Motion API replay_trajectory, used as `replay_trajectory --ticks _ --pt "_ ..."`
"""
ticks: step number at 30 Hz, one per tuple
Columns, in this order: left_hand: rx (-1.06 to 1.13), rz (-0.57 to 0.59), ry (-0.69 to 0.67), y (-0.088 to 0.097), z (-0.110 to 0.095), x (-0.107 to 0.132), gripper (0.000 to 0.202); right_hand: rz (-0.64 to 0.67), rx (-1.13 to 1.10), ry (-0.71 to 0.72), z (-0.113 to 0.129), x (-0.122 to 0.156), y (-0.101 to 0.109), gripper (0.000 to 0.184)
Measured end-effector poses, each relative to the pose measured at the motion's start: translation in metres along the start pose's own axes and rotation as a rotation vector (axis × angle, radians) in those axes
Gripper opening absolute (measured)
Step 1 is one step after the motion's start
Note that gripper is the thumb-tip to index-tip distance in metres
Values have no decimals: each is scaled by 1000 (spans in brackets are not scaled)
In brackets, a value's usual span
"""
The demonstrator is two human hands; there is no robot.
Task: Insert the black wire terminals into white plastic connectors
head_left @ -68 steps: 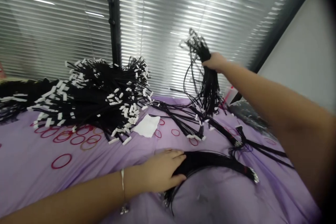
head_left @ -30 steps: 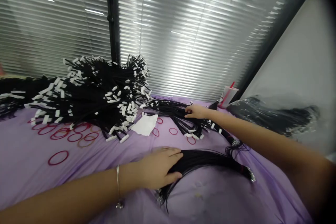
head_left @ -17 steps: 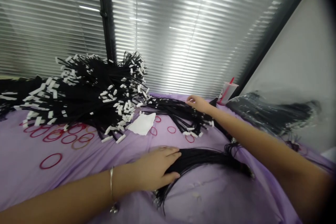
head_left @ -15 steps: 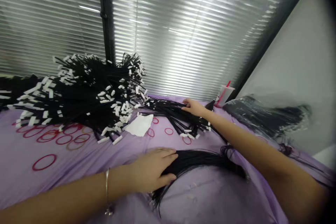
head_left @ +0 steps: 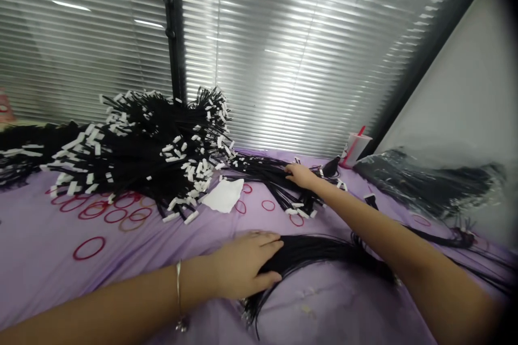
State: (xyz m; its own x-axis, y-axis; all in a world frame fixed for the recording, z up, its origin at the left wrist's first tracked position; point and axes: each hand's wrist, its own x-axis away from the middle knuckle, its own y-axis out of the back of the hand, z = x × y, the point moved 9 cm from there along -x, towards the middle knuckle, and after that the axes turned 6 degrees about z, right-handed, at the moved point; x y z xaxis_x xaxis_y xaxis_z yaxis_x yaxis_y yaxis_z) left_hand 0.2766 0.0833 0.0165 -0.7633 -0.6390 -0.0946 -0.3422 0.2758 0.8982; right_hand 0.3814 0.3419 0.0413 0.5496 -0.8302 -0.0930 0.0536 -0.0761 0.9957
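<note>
Black cords (head_left: 324,250) lie on the purple tabletop (head_left: 36,275), pinned under the left hand (head_left: 245,265), fingers (head_left: 267,240) flat and unclenched. Below the window blinds (head_left: 283,64), the right hand (head_left: 300,175) rests on tagged cords (head_left: 263,170), grip unclear; earlier it held a bunch aloft.

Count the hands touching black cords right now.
2. The left hand lies on the near cord bundle; the right hand rests on the far tagged cords by the cup. No other hand shows.
</note>
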Motion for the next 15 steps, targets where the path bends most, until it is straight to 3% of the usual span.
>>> replay_trajectory --ticks 4,7,9,12,15 --pt "30 3 -17 3 -6 1 53 -157 -4 12 17 6 24 26" --pt "159 25 -2 9 -8 2 52 -321 -4 15 28 20 67 27" --pt "349 3 62 17 2 3 48 -444 10 32 37 39 99 27" --pt "785 -191 172 36 32 6 43 -598 37 82 53 81 137 25" --pt "1315 -453 84 59 53 10 45 -673 76 167 67 124 146 21"
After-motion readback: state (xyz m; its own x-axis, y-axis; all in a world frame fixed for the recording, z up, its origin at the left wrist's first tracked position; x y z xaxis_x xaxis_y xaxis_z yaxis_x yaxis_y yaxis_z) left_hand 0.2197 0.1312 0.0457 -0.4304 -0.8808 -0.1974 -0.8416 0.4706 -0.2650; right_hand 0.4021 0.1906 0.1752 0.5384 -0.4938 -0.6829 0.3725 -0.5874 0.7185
